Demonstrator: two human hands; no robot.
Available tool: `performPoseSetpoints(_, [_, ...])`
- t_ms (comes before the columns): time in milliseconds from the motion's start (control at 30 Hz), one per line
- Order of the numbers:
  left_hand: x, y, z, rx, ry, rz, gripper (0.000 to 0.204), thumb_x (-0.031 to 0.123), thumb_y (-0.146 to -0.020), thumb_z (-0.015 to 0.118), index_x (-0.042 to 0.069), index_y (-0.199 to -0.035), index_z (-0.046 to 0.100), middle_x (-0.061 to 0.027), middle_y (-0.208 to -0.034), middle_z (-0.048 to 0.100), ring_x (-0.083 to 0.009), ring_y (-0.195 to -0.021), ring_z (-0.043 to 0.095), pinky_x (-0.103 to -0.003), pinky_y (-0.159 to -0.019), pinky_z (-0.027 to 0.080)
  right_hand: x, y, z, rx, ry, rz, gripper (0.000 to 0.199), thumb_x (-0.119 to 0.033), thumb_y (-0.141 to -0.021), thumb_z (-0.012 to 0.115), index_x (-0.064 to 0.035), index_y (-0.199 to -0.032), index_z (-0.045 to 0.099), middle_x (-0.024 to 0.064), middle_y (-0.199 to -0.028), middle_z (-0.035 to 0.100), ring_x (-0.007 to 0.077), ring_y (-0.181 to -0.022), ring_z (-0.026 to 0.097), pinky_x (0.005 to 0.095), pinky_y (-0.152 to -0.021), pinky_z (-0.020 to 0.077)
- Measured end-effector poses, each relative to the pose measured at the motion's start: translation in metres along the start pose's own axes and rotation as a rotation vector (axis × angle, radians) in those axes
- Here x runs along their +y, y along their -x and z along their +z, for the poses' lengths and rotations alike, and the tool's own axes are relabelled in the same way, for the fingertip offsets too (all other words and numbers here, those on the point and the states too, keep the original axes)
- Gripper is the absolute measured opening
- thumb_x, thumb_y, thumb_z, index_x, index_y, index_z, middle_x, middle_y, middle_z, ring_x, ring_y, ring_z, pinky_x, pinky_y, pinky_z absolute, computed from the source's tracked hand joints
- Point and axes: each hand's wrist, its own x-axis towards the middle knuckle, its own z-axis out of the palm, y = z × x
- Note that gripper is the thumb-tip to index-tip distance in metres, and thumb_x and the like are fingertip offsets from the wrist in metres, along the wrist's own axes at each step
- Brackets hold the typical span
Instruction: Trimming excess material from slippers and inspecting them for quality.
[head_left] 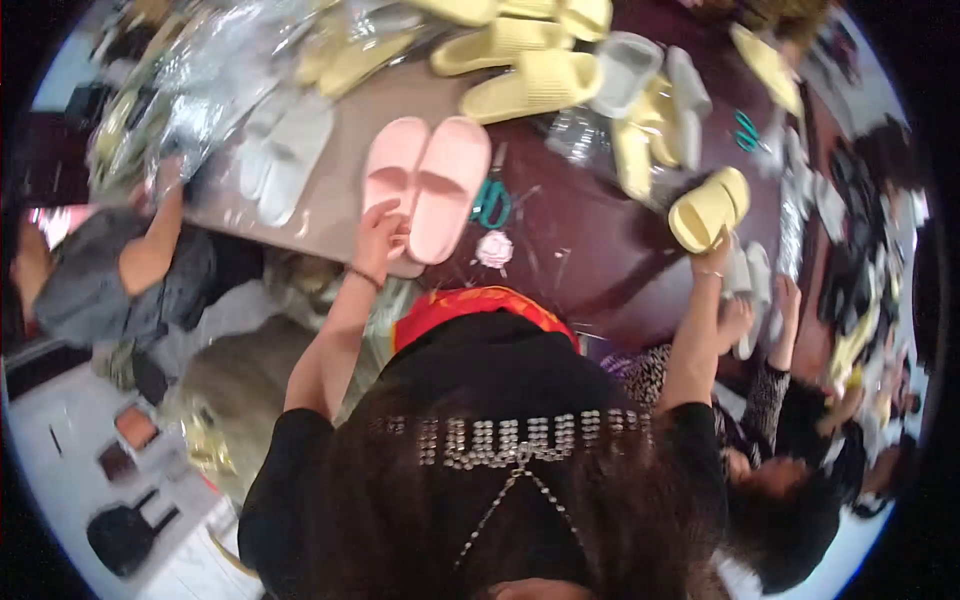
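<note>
A pair of pink slippers lies side by side on the table, toes pointing away from me. My left hand has its fingers curled at the heel of the left pink slipper. Off to the right, my right hand grips a yellow slipper at its near end and holds it raised by the table's right part; whether a second one is with it, I cannot tell. Teal-handled scissors lie just right of the pink pair, with a small pale pink round thing nearer me.
Yellow slippers and grey slippers crowd the far side of the dark red table. White slippers and clear plastic bags are at left. More teal scissors lie far right. Other people sit at both sides.
</note>
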Motion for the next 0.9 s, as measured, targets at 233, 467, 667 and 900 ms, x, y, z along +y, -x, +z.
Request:
performPoseSetpoints(233, [-0.047,-0.062,-0.056,0.247,-0.45,0.478,0.033,0.02,-0.072,0.059,0.002,-0.099,0.055,-0.0092,-0.084,0.058,-0.0176,-0.072,0.054,-0.03,-0.061,0.043,0.038,-0.006,0.018,0.442,0.688,-0.657,0.042,-0.011,-0.075,0.059,0.0041,-0.111,0.045,0.0143,-0.105,0.05,0.0196,-0.087,0.05,0.0294,-0.072,0.0443])
performPoseSetpoints(467, [-0.027,-0.107,0.017,0.482,-1.295,0.755,0.025,0.018,-0.067,0.057,-0.002,-0.082,0.055,-0.019,-0.084,0.056,-0.0341,-0.076,0.052,-0.042,-0.065,0.043,0.116,0.074,0.103,-0.078,0.611,-0.601,0.03,0.0,-0.074,0.054,0.0004,-0.103,0.053,0.0071,-0.095,0.054,0.0133,-0.082,0.05,0.025,-0.072,0.042])
performPoseSetpoints(667, [-0.003,-0.067,0.054,0.433,-1.095,0.884,0.018,0.012,-0.068,0.051,-0.003,-0.077,0.055,-0.0206,-0.08,0.055,-0.0364,-0.073,0.051,-0.043,-0.064,0.042,0.146,0.21,0.19,-0.6,0.814,-0.238,0.029,-0.006,-0.076,0.055,0.0007,-0.104,0.052,0.0046,-0.092,0.055,0.011,-0.081,0.051,0.0233,-0.073,0.0422])
performPoseSetpoints(900, [-0.01,0.008,0.161,0.046,-0.889,1.09,0.015,0.01,-0.067,0.05,-0.001,-0.076,0.055,-0.0213,-0.065,0.053,-0.0349,-0.062,0.051,-0.043,-0.055,0.041,0.142,0.235,0.194,-0.671,0.861,-0.364,0.053,-0.002,-0.07,0.055,0.0035,-0.119,0.037,0.0117,-0.108,0.048,0.0204,-0.095,0.048,0.0284,-0.082,0.0396])
